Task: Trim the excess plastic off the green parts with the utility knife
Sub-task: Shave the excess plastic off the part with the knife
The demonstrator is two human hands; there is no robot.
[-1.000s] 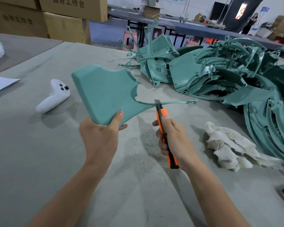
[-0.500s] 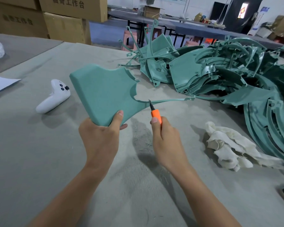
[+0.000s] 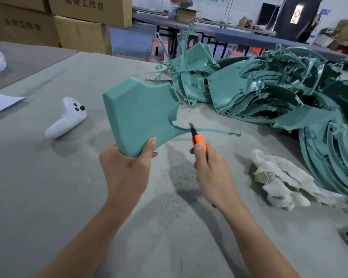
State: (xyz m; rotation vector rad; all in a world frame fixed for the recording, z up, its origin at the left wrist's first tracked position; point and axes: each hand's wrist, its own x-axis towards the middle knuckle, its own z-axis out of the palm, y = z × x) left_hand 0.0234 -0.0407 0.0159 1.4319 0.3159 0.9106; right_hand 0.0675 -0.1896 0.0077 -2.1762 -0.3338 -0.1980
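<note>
My left hand grips the lower corner of a flat green plastic part, held up above the grey table. A thin green strip of excess plastic trails from the part's right edge toward the right. My right hand grips an orange utility knife, thumb on the slider. Its dark blade tip touches the spot where the strip joins the part. Most of the knife handle is hidden in my fist.
A big heap of green parts fills the table's right and back. A crumpled white cloth lies right of my right hand. A white controller lies at the left, a sheet of paper farther left. Cardboard boxes stand behind.
My right hand turned the knife from lying low along the strip to pointing its tip up at the strip's root. The left hand and part shifted only slightly.
</note>
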